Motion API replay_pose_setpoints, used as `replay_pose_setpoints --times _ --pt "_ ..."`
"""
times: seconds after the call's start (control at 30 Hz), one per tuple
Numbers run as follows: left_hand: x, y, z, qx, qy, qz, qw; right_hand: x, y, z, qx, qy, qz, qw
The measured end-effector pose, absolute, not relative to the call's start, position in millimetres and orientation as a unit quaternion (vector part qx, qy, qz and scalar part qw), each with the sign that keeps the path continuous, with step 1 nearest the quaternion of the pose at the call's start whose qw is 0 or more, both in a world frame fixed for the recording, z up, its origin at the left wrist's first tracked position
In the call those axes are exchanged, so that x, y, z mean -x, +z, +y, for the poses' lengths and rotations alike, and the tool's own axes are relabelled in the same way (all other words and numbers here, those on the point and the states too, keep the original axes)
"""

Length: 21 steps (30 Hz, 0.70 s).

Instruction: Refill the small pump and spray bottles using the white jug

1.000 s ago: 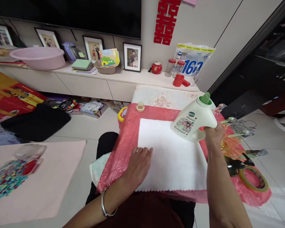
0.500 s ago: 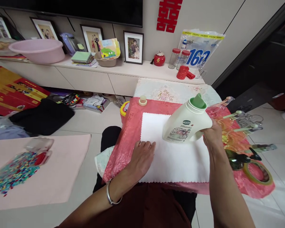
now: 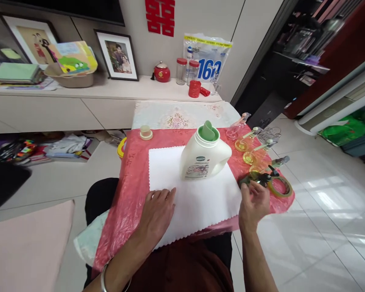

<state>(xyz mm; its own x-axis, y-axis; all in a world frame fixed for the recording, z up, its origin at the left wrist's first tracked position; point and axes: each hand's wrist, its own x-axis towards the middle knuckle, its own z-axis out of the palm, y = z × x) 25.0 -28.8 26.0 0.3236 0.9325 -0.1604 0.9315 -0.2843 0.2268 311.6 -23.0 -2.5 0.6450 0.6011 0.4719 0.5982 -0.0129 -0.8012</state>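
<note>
A cream detergent jug (image 3: 197,160) with a green spout insert stands upright on the white scallop-edged sheet (image 3: 200,207). My left hand (image 3: 159,211) rests palm down on the sheet's left part, its fingers slightly bent and nothing in them. To the right of the sheet, my right hand (image 3: 255,200) is at a dark green bottle with a black pump top (image 3: 263,178), which lies on its side. Its thumb and fingers are loosely curved and apart; whether they touch the bottle is hard to see. A pale cap (image 3: 146,133) sits at the back left.
Several clear bottles with pale spray tops (image 3: 249,156) lie along the right edge of the red table cover (image 3: 130,178). A tape roll (image 3: 281,186) lies at the right corner. Behind, a ledge (image 3: 118,87) holds jars, a red pot (image 3: 162,73) and picture frames.
My right hand has let go of the jug's handle and moved right to the dark bottle. The jug now stands on the sheet by itself. The view has turned to the right.
</note>
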Motion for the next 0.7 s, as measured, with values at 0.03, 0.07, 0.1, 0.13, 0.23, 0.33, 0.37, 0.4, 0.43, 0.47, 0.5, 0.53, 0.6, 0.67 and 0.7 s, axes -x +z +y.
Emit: replay_pose_setpoints --times 0.03,0.07,0.1,0.13,0.23,0.33,0.37,0.4,0.43,0.47,0.5,0.53,0.6,0.67,0.7 --pt "-27 27 -28 -0.804 -0.005 0.577 0.143 -321 -9 -30 0.724 -0.014 -0.390 0.569" --pt "-30 28 -28 -0.806 -0.011 0.574 0.145 -330 -14 -34 0.735 -0.023 -0.365 0.570" --pt "-32 30 -27 -0.807 -0.017 0.572 0.146 -340 -18 -35 0.744 -0.025 -0.350 0.568" --pt "-35 31 -27 -0.808 -0.022 0.570 0.146 -350 -22 -35 0.751 -0.020 -0.346 0.563" --pt "-41 33 -27 -0.813 -0.032 0.562 0.150 -372 -28 -25 0.754 0.020 -0.368 0.544" --pt "-43 35 -28 -0.815 -0.036 0.555 0.162 -382 -34 -13 0.755 0.043 -0.390 0.525" --pt "-43 35 -29 -0.814 -0.037 0.555 0.168 -383 -36 -11 0.758 0.040 -0.393 0.519" --pt "-42 35 -29 -0.813 -0.037 0.554 0.175 -383 -39 -9 0.761 0.034 -0.395 0.514" --pt "-42 35 -30 -0.812 -0.036 0.552 0.185 -383 -41 -8 0.763 0.027 -0.397 0.510" --pt "-41 35 -30 -0.811 -0.032 0.551 0.195 -382 -42 -7 0.763 0.020 -0.398 0.508" --pt "-40 35 -31 -0.808 -0.026 0.551 0.206 -381 -43 -7 0.763 0.015 -0.399 0.509" --pt "-40 34 -32 -0.806 -0.016 0.550 0.218 -380 -43 -8 0.761 0.011 -0.399 0.511" --pt "-38 33 -33 -0.800 0.017 0.547 0.244 -375 -38 -10 0.753 0.010 -0.402 0.521" --pt "-36 34 -34 -0.792 0.070 0.537 0.282 -368 -28 -15 0.738 0.024 -0.415 0.532" --pt "-36 35 -34 -0.784 0.105 0.529 0.306 -362 -21 -19 0.728 0.039 -0.428 0.534"
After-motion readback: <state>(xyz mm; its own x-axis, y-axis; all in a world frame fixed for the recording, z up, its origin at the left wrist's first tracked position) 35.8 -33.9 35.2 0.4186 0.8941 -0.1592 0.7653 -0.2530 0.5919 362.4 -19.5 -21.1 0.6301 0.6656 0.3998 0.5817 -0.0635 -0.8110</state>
